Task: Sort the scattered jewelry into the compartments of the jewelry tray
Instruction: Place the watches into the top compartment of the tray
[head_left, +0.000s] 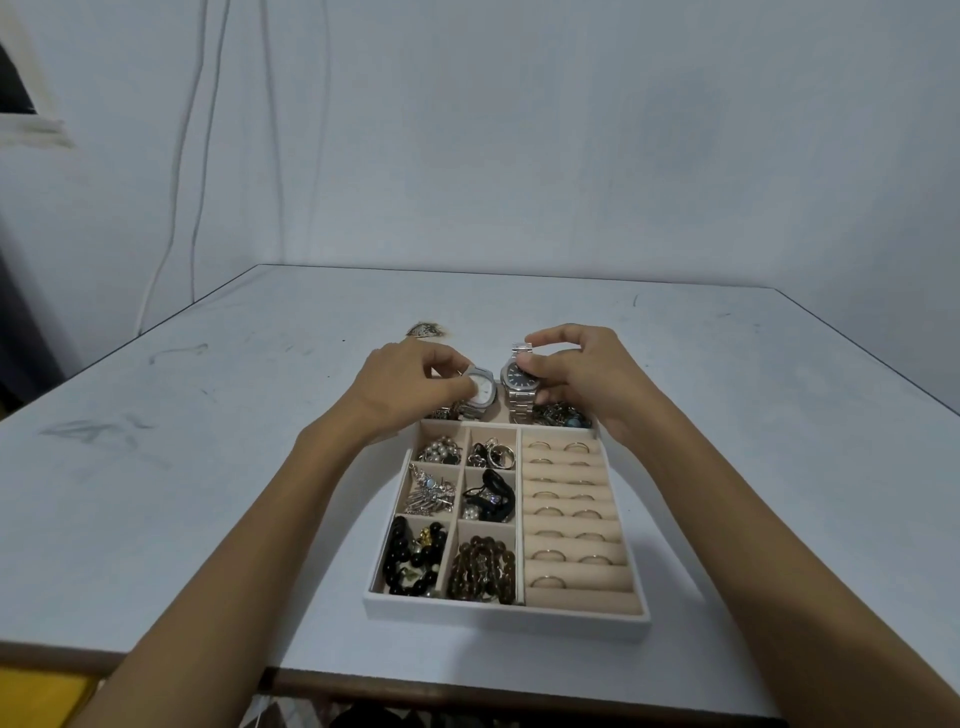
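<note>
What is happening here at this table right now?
A person is sorting jewelry into a jewelry tray on a table. The left hand pinches a white-dial watch and the right hand holds a dark-dial watch, both at the tray's far compartment. The nearer compartments already hold beads and other pieces, and rings sit in the ring rolls. One small piece lies on the table beyond the left hand.

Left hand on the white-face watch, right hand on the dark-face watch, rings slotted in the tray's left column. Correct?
One slip: the rings sit in the tray's right column, not the left, as the head view shows. The rest holds: left hand on the white-face watch, right hand on the dark-face watch.
</note>
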